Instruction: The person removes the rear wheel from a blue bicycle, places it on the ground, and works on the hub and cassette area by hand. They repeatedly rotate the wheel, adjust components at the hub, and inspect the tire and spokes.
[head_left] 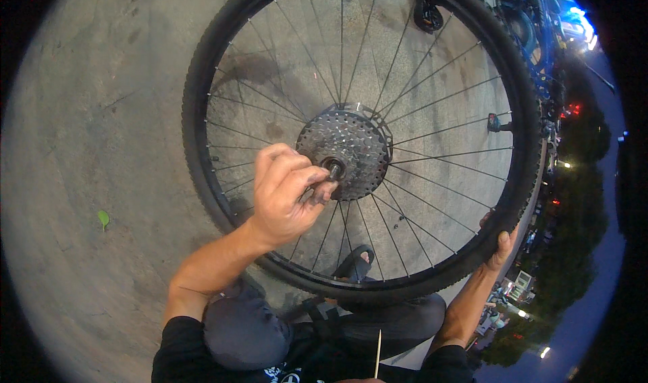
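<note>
Two hands are on a bicycle wheel (196, 119) before a bent knee (412, 319): the left hand (287, 190) pinches at the axle end (334, 171), the right hand (501, 248) curls around the tyre (528, 133). The cassette (344, 140) sits in place; work at the axle seems unfinished.

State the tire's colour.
The tire is black, best seen in the head view.

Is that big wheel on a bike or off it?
Off. The bicycle wheel is loose: its axle end is exposed, with the left hand there and the right hand holding the tire.
</note>
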